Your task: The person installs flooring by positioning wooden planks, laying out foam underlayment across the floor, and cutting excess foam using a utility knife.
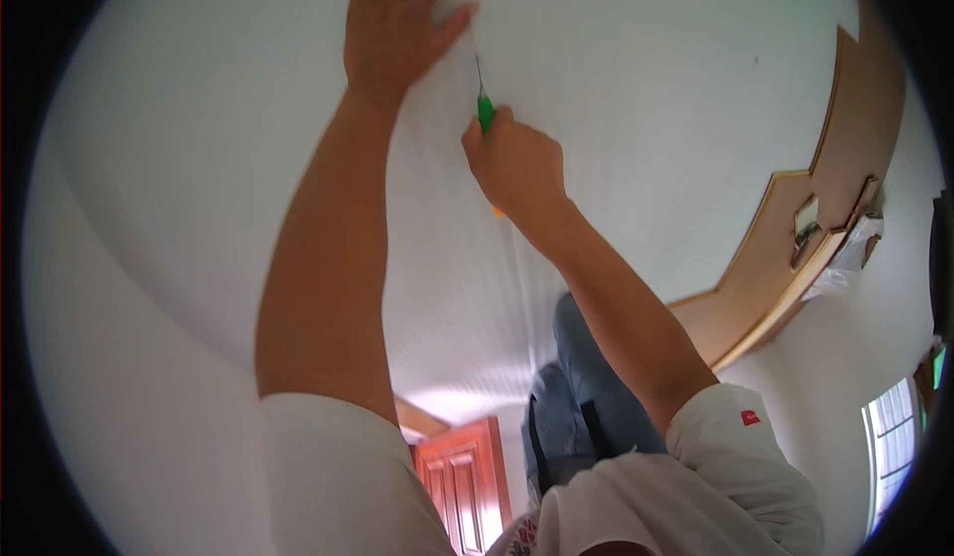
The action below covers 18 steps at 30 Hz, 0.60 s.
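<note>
My left hand [393, 34] lies flat, fingers spread, on a broad white sheet-like surface [636, 89]. Right of and below it, my right hand [519, 163] is closed around a green-handled tool [485, 111]. A thin dark blade or shaft points away from the handle, toward the fingertips of my left hand. Its tip meets or hovers just over the white surface; which one I cannot tell. A faint line runs on from the tip beside my left thumb. An orange bit [499, 212] shows below my right fist, perhaps the tool's rear end.
Wood-coloured planks [830, 139] form a stepped edge at the right. A clear plastic wrapper [845, 258] and small offcuts lie on them. My bent legs in jeans [596, 377] are below. A reddish-brown panelled door [465, 476] and a barred window [891, 447] appear near the lower rim.
</note>
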Each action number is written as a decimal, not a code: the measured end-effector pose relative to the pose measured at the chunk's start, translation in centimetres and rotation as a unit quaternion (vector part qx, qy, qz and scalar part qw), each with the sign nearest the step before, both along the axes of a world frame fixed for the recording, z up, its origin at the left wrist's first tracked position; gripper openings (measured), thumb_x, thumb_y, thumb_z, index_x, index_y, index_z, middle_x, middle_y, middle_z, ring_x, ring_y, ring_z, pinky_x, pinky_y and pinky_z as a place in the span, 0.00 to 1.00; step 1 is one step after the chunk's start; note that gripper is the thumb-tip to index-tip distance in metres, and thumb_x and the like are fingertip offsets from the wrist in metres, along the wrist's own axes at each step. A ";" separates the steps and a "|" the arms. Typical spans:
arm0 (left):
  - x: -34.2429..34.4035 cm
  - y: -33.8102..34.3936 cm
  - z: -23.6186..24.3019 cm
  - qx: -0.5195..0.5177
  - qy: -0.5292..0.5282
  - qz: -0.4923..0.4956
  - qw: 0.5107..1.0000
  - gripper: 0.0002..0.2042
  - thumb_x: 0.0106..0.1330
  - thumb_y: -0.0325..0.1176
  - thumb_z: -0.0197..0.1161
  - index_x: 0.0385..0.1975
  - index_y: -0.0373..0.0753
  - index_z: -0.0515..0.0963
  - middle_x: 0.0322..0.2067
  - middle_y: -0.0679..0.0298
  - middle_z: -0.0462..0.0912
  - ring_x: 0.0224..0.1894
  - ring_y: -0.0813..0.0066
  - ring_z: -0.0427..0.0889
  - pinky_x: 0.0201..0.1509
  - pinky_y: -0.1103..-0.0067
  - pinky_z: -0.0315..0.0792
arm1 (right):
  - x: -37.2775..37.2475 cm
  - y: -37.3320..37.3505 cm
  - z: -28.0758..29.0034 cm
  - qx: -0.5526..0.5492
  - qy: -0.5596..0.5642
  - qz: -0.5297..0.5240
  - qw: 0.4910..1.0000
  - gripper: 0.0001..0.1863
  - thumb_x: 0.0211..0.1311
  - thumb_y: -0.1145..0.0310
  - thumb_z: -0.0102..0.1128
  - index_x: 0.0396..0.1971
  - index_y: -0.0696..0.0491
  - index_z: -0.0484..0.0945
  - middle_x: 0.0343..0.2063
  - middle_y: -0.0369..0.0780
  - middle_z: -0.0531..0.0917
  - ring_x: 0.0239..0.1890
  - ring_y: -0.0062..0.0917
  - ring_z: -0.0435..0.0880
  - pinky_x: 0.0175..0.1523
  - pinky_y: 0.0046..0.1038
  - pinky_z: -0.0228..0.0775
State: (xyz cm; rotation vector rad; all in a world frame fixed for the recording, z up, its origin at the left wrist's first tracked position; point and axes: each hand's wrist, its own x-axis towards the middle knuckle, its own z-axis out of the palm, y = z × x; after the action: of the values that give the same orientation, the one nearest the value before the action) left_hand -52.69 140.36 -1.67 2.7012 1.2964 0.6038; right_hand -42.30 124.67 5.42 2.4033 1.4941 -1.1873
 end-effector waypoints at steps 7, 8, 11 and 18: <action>0.1 -0.4 0.3 -0.068 0.034 0.022 0.997 0.28 0.64 0.50 0.66 0.65 0.53 0.75 0.72 0.57 0.64 0.74 0.59 0.60 0.78 0.64 0.53 | -0.7 -5.7 0.6 -0.075 -0.014 0.020 0.997 0.17 0.71 0.57 0.53 0.27 0.55 0.72 0.14 0.41 0.80 0.16 0.36 0.82 0.22 0.36 0.73; 0.0 -0.5 0.2 -0.070 0.033 0.023 0.997 0.28 0.64 0.50 0.66 0.65 0.53 0.75 0.72 0.57 0.64 0.74 0.59 0.60 0.78 0.64 0.53 | -0.8 -6.5 0.7 -0.084 -0.012 0.027 0.996 0.17 0.71 0.57 0.53 0.27 0.55 0.72 0.14 0.40 0.80 0.16 0.35 0.82 0.22 0.36 0.73; -0.2 -0.2 0.1 -0.070 0.017 0.025 0.997 0.28 0.65 0.51 0.64 0.66 0.53 0.74 0.72 0.57 0.64 0.74 0.59 0.60 0.79 0.65 0.52 | -1.3 -9.4 0.8 -0.092 -0.010 0.036 0.995 0.17 0.71 0.56 0.53 0.29 0.55 0.72 0.15 0.40 0.81 0.17 0.35 0.82 0.22 0.36 0.73; -0.1 0.0 0.1 -0.051 0.041 0.025 0.998 0.26 0.69 0.52 0.60 0.66 0.53 0.73 0.71 0.58 0.65 0.74 0.59 0.60 0.79 0.66 0.51 | -1.9 -16.6 1.4 -0.151 0.014 0.024 0.988 0.19 0.74 0.55 0.49 0.32 0.57 0.72 0.20 0.45 0.83 0.21 0.41 0.84 0.26 0.40 0.76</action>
State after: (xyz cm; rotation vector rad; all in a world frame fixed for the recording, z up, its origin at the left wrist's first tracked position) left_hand -52.75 140.36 -1.59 2.6434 1.3784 0.4224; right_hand -44.24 108.10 6.79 2.1482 1.2652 -1.3328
